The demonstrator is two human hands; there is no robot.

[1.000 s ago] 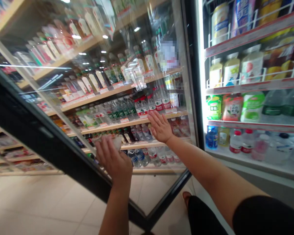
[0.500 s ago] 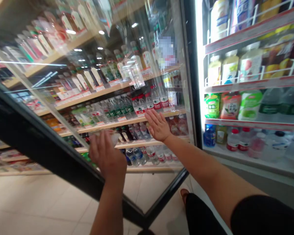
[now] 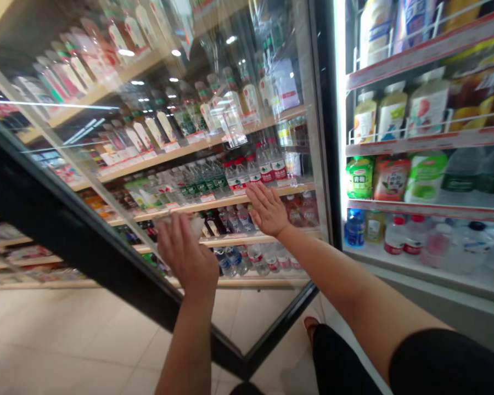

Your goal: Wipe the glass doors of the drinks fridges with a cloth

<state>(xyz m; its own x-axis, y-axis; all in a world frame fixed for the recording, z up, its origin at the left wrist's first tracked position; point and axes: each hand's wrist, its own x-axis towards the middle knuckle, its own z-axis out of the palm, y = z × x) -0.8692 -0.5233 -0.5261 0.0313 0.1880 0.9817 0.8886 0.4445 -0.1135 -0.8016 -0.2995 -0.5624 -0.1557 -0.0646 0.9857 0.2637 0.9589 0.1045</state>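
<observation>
The open glass door (image 3: pixel 247 307) of a drinks fridge slants across the view in its black frame. My left hand (image 3: pixel 191 258) is on the glass pane, its fingers bent over a crumpled whitish cloth (image 3: pixel 196 226). Most of the cloth is hidden under the fingers, and motion smears them slightly. To the right, my right hand (image 3: pixel 268 211) lies against the glass with flat, slightly spread fingers and nothing visible in it.
Shelves of bottles (image 3: pixel 197 181) show in the glass, mixed with light reflections. On the right stands the lit fridge with bottles (image 3: pixel 389 112) and drink pouches (image 3: pixel 391 178) on its racks. Pale tiles (image 3: pixel 86 340) cover the floor; my foot (image 3: pixel 310 325) is near the door's lower corner.
My left hand and the cloth have shifted slightly right and up. My right hand stays nearly in place on the glass. The whole view has moved a little.
</observation>
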